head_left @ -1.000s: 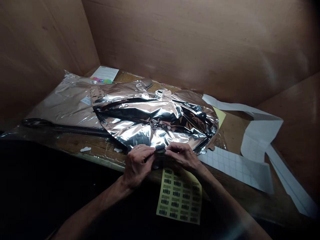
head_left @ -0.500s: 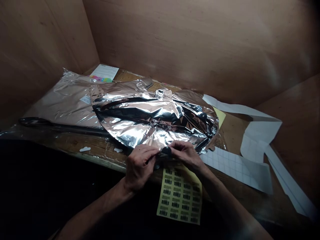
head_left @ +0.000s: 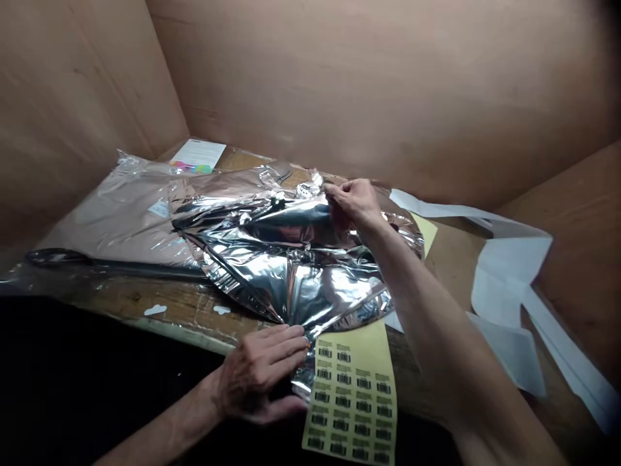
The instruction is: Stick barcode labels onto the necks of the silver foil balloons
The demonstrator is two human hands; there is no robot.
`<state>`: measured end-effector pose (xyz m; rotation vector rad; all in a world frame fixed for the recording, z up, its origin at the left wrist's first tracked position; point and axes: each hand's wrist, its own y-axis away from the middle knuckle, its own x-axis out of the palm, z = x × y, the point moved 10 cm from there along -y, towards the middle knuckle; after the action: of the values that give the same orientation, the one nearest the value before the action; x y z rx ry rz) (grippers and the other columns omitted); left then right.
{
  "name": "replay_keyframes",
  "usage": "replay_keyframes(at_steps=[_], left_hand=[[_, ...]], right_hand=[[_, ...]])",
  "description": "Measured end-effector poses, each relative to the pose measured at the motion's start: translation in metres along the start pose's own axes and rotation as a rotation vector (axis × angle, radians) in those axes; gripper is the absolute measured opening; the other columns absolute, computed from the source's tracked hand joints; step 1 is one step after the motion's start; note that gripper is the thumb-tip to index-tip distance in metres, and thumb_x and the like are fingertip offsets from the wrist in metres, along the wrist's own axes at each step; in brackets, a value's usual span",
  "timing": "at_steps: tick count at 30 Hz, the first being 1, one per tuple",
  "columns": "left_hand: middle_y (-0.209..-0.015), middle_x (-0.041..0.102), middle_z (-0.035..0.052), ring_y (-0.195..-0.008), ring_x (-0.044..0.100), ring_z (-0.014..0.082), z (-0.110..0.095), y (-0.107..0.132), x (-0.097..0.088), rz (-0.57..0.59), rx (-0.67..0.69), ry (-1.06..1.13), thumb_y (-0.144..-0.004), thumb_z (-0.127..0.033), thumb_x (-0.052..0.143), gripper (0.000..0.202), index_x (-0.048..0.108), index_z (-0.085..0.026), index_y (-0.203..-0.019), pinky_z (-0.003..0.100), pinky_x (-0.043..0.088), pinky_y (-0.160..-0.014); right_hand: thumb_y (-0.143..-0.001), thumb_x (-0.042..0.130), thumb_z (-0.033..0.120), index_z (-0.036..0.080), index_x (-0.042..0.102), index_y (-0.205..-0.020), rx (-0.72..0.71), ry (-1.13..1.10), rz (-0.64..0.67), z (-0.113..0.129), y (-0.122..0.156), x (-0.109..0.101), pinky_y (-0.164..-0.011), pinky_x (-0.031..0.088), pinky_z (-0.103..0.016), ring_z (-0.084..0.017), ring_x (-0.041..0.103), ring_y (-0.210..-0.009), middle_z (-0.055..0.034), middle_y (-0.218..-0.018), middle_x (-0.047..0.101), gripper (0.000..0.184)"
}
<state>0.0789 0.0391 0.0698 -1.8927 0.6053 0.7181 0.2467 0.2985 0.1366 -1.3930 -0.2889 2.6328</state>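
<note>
A flat, creased silver foil balloon [head_left: 310,285] lies across the wooden table, its narrow end hanging over the near edge. My left hand [head_left: 264,369] rests on that narrow end with fingers stretched out and thumb apart below. At the balloon's far edge, my right hand [head_left: 356,200] pinches the foil beside a crumpled bit; the fingertips are partly hidden. A yellow sheet of barcode stickers [head_left: 352,395] hangs over the table edge, just right of my left hand.
Clear plastic wrapping [head_left: 121,207] with a black strap-like strip [head_left: 145,266] lies on the left. A printed card [head_left: 198,155] is at the back. White paper strips [head_left: 509,265] curl on the right. Small white cut-outs [head_left: 155,310] lie near the front edge. Wooden panels [head_left: 363,84] enclose the table.
My right hand has moved from the near edge up to the foil's far edge. A dark piece between my hands is out of sight. The near end of the foil now hangs lower.
</note>
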Motion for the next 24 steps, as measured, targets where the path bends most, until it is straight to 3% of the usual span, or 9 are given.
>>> replay_keyframes(at_steps=[3, 6, 9, 12, 14, 17, 20, 24], left_hand=[[-0.118, 0.069, 0.0175, -0.12, 0.06, 0.028, 0.003, 0.002, 0.003, 0.063, -0.017, 0.061, -0.091, -0.052, 0.044, 0.058, 0.059, -0.006, -0.121, 0.043, 0.054, -0.1], [-0.121, 0.067, 0.0184, -0.124, 0.057, 0.0284, 0.007, 0.004, 0.005, 0.088, -0.039, 0.096, -0.091, -0.048, 0.048, 0.055, 0.057, -0.007, -0.125, 0.044, 0.052, -0.102], [-0.121, 0.067, 0.0173, -0.124, 0.057, 0.0276, 0.008, 0.006, 0.002, 0.067, -0.049, 0.124, -0.088, -0.037, 0.056, 0.046, 0.058, -0.01, -0.124, 0.043, 0.053, -0.101], [-0.119, 0.069, 0.0152, -0.121, 0.06, 0.0267, 0.003, 0.005, -0.003, 0.027, -0.045, 0.117, -0.083, -0.026, 0.062, 0.04, 0.061, -0.013, -0.121, 0.042, 0.054, -0.099], [-0.114, 0.071, 0.0127, -0.118, 0.062, 0.0261, -0.003, 0.001, -0.006, -0.023, -0.042, 0.089, -0.082, -0.022, 0.064, 0.035, 0.064, -0.014, -0.116, 0.041, 0.056, -0.097], [-0.109, 0.074, 0.008, -0.115, 0.064, 0.0246, -0.012, -0.011, -0.006, -0.078, -0.035, -0.019, -0.082, -0.018, 0.064, 0.026, 0.067, -0.017, -0.108, 0.038, 0.056, -0.095], [-0.121, 0.069, 0.0087, -0.124, 0.057, 0.0287, -0.014, -0.023, 0.013, 0.009, -0.032, -0.174, -0.087, -0.016, 0.058, 0.026, 0.066, -0.015, -0.112, 0.045, 0.052, -0.101], [-0.129, 0.064, 0.0092, -0.127, 0.054, 0.029, -0.004, -0.018, 0.036, 0.132, -0.054, -0.207, -0.092, -0.021, 0.054, 0.028, 0.064, -0.017, -0.118, 0.05, 0.047, -0.106]], right_hand=[[-0.089, 0.06, 0.041, 0.013, 0.065, -0.069, 0.084, 0.241, -0.087, -0.006, -0.022, 0.011, -0.068, 0.045, -0.032, -0.021, 0.058, -0.072, -0.0097, -0.068, 0.062, 0.034], [-0.092, 0.058, 0.033, 0.013, 0.067, -0.093, 0.007, 0.279, -0.143, 0.004, -0.011, 0.005, -0.081, 0.045, -0.037, -0.026, 0.059, -0.093, -0.0146, -0.098, 0.065, 0.022], [-0.095, 0.052, 0.031, 0.012, 0.061, -0.11, -0.193, 0.228, -0.295, 0.023, 0.046, -0.036, -0.088, 0.046, -0.038, -0.024, 0.057, -0.102, -0.0142, -0.113, 0.062, 0.026], [-0.098, 0.047, 0.026, 0.014, 0.065, -0.099, -0.283, 0.107, -0.287, 0.027, 0.138, -0.066, -0.083, 0.051, -0.035, -0.02, 0.061, -0.093, -0.0089, -0.101, 0.065, 0.022], [-0.097, 0.049, 0.024, 0.014, 0.067, -0.098, -0.276, 0.05, -0.205, 0.021, 0.202, -0.065, -0.076, 0.055, -0.032, -0.018, 0.063, -0.091, -0.0095, -0.101, 0.066, 0.02], [-0.096, 0.051, 0.021, 0.015, 0.068, -0.108, -0.287, 0.144, -0.104, 0.012, 0.276, -0.04, -0.078, 0.056, -0.034, -0.021, 0.063, -0.093, -0.0118, -0.102, 0.066, 0.021], [-0.095, 0.051, 0.017, 0.014, 0.066, -0.115, -0.366, 0.247, -0.09, 0.009, 0.31, -0.018, -0.083, 0.056, -0.038, -0.023, 0.061, -0.096, -0.0128, -0.104, 0.066, 0.025], [-0.095, 0.051, 0.016, 0.016, 0.067, -0.113, -0.411, 0.234, -0.08, 0.008, 0.311, -0.012, -0.085, 0.055, -0.037, -0.021, 0.061, -0.095, -0.0104, -0.103, 0.066, 0.024]])
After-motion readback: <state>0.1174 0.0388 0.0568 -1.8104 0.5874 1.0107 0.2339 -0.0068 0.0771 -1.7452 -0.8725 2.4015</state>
